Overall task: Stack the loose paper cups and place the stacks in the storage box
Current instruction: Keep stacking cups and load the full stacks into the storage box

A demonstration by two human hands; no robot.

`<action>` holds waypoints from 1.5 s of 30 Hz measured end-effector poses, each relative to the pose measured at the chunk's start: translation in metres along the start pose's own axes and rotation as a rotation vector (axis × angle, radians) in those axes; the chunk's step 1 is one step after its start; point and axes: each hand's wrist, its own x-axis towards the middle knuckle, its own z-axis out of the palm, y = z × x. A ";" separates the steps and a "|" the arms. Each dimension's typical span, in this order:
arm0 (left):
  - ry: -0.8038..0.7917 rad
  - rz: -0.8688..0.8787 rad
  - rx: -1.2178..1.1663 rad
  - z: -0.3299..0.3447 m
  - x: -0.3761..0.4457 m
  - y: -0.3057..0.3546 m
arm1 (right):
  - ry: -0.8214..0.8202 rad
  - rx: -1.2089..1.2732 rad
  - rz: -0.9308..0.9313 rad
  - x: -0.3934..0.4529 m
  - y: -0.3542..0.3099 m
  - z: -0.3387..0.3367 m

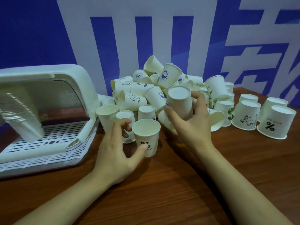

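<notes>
A heap of loose white paper cups lies at the back of the wooden table. My left hand grips an upright cup with a black print, thumb in front and fingers behind it. My right hand holds an upside-down cup at the heap's front edge, fingers curled round its sides. The white storage box stands open at the left, and a long stack of cups leans inside it on the slotted floor.
Several upside-down cups stand in a group at the right of the table. A blue and white printed wall rises right behind the heap. Bare brown tabletop lies in front under my forearms.
</notes>
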 end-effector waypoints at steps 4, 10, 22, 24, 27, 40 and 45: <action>-0.066 -0.072 0.030 0.003 0.002 0.005 | -0.100 0.007 -0.023 -0.001 -0.002 0.007; -0.087 -0.067 0.009 0.001 0.004 0.002 | -0.161 0.137 0.032 -0.008 -0.002 0.005; -0.141 -0.146 -0.103 0.000 0.006 0.003 | -0.164 0.035 -0.210 0.003 -0.031 -0.014; -0.148 -0.159 -0.117 0.000 0.007 0.003 | -0.275 -0.104 -0.269 0.013 -0.047 -0.017; -0.178 -0.155 -0.139 0.000 0.007 0.005 | -0.475 -0.364 -0.344 0.022 -0.067 -0.014; -0.155 -0.174 -0.177 -0.001 0.006 0.002 | -0.593 -0.199 -0.323 0.024 -0.053 0.015; -0.136 -0.179 -0.186 -0.001 0.006 -0.002 | -0.625 -0.399 -0.352 0.042 -0.026 -0.018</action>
